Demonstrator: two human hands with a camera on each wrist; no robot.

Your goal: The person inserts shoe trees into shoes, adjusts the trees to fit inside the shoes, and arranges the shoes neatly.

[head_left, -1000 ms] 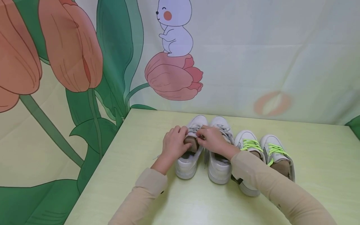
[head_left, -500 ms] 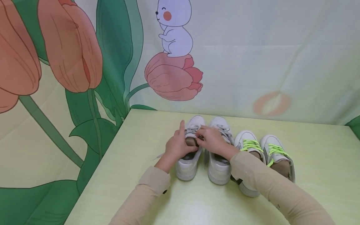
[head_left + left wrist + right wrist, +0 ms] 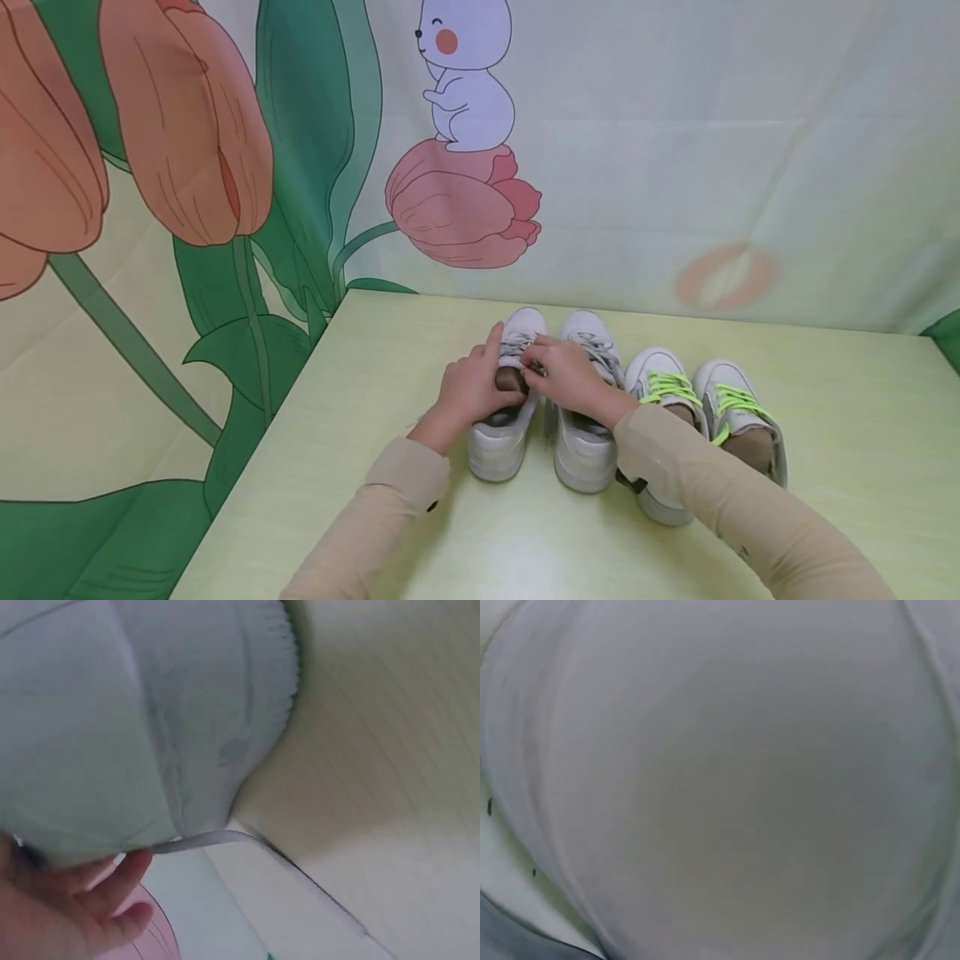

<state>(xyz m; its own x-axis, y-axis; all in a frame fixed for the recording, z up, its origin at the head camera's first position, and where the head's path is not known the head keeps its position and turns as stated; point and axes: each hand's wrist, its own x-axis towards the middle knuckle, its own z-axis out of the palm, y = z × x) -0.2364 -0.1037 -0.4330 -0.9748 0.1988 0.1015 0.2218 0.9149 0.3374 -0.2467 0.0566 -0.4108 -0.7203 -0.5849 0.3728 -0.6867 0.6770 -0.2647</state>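
A white sneaker [image 3: 497,454] with grey laces stands leftmost on the table, toe away from me. My left hand [image 3: 472,385] holds its left side, index finger pointing forward and thumb over the opening. In the left wrist view, the left hand's fingertips [image 3: 137,862] touch the shoe's edge beside a loose shoelace [image 3: 300,874]. My right hand [image 3: 566,371] has bent fingers pinching at the lace holes on the same shoe's right side, seemingly on the shoelace; the fingertips are partly hidden. The right wrist view is filled by a blurred white shoe surface [image 3: 742,787].
The matching white sneaker [image 3: 587,462] stands close on the right, under my right wrist. Beyond it are two white sneakers with neon-green laces [image 3: 671,385], partly covered by my right sleeve [image 3: 697,458]. A printed cloth [image 3: 615,167] hangs behind the table [image 3: 360,350].
My left hand has shifted slightly; its index finger lifted and straightened, then came back nearer the shoe, and its thumb moved lower over the opening. The right hand stays almost in place.
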